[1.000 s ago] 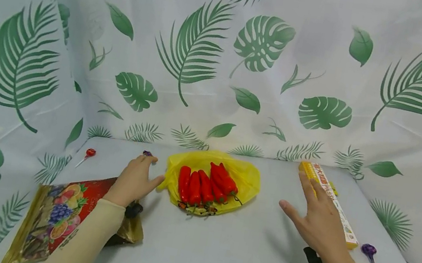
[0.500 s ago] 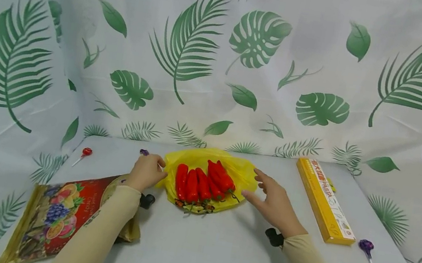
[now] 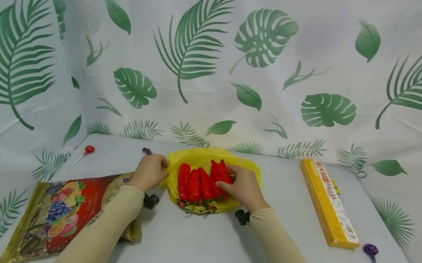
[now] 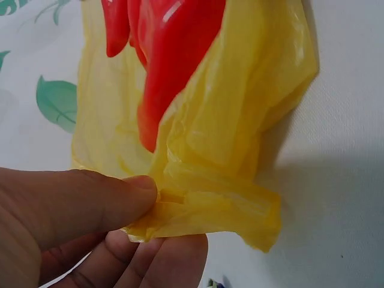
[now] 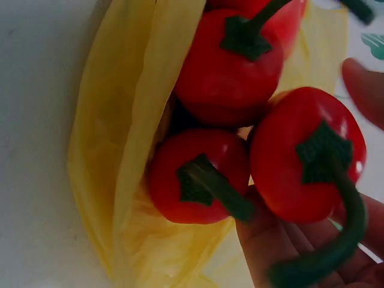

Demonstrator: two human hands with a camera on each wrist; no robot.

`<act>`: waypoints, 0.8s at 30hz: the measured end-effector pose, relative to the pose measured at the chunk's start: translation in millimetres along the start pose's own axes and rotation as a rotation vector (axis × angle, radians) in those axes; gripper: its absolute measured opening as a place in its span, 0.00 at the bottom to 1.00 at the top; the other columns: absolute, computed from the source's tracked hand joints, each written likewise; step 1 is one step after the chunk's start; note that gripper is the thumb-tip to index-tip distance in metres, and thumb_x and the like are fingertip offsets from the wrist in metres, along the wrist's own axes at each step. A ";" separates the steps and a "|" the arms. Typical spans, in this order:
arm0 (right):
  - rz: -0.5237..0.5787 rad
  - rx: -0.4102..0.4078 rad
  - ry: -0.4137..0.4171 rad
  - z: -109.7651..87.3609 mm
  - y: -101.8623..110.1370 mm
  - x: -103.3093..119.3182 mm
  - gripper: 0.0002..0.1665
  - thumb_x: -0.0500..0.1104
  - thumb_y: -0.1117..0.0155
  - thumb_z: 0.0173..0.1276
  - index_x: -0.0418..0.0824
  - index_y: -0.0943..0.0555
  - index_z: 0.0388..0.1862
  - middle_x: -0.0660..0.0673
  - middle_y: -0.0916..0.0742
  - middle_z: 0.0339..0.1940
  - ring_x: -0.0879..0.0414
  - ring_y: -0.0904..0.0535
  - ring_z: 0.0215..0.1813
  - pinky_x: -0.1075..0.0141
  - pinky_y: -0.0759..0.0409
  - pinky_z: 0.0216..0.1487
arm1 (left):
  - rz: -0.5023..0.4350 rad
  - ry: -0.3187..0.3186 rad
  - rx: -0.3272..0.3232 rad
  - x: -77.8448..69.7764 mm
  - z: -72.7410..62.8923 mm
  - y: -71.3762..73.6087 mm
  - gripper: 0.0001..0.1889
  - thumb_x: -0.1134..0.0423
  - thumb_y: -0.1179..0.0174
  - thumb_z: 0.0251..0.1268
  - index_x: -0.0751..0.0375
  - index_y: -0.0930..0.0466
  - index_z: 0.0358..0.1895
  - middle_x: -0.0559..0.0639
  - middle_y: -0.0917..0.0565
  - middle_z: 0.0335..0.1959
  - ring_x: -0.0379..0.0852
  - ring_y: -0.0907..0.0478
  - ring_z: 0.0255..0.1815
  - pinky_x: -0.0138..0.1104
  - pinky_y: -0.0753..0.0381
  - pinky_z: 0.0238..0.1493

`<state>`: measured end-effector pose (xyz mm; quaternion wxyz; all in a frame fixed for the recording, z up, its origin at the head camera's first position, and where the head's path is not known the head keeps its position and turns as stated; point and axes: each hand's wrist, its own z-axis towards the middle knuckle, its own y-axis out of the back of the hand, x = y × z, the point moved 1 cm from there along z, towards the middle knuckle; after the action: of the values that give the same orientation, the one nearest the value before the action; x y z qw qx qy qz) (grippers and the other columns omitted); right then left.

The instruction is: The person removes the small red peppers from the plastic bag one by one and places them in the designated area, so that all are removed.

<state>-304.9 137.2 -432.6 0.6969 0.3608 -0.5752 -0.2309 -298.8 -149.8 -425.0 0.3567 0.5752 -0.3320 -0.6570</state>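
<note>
A yellow plastic bag (image 3: 194, 155) lies at the middle back of the table, its mouth toward me. Several glossy red peppers (image 3: 194, 186) with green stems rest side by side in it. My left hand (image 3: 150, 172) pinches the bag's gathered left end; in the left wrist view the thumb (image 4: 123, 198) presses the yellow film against the fingers. At the bag's right side, my right hand (image 3: 242, 187) grips the rightmost red pepper (image 5: 307, 155). The right wrist view shows fingers curled behind that pepper and the thumb (image 5: 365, 93) at its other side.
A red and gold candy bag (image 3: 69, 212) lies under my left forearm. A red lollipop (image 3: 89, 149) and a purple lollipop (image 3: 146, 151) are at the back left. A yellow pasta box (image 3: 326, 204) and another purple lollipop (image 3: 371, 251) lie at the right. Leaf-patterned curtains surround the table.
My right hand has moved left from beside the pasta box onto the rightmost pepper. The left hand has come right and taken hold of the yellow bag's end.
</note>
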 end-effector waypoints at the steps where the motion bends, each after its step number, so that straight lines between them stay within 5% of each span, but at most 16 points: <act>1: -0.022 -0.004 -0.001 0.4 -0.6 1.2 0.38 0.49 0.22 0.64 0.33 0.21 0.69 0.36 0.11 0.60 0.45 0.14 0.55 0.53 0.13 0.57 | -0.004 -0.001 0.002 -1.3 -0.3 -0.1 0.10 0.69 0.33 0.64 0.67 0.12 0.46 0.58 0.11 0.38 0.48 0.19 0.36 0.42 0.14 0.46; 10: -0.108 -0.054 0.041 -5.8 0.7 3.0 0.27 0.44 0.22 0.63 0.33 0.14 0.59 0.36 0.10 0.55 0.44 0.14 0.57 0.52 0.15 0.60 | -0.012 0.001 -0.016 -5.3 -7.2 4.1 0.11 0.67 0.32 0.64 0.67 0.13 0.48 0.58 0.11 0.40 0.51 0.16 0.40 0.45 0.13 0.49; 24: -0.082 -0.109 -0.015 -84.8 37.4 -35.1 0.28 0.44 0.22 0.63 0.36 0.15 0.61 0.37 0.10 0.55 0.48 0.15 0.48 0.53 0.12 0.51 | 0.004 -0.038 -0.028 -5.5 -15.3 6.3 0.10 0.67 0.33 0.66 0.69 0.12 0.46 0.60 0.10 0.39 0.52 0.15 0.38 0.45 0.13 0.45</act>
<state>-234.5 206.8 -432.8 0.7010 0.3438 -0.5519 -0.2929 -282.6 -148.8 -418.6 0.3597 0.5567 -0.3306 -0.6719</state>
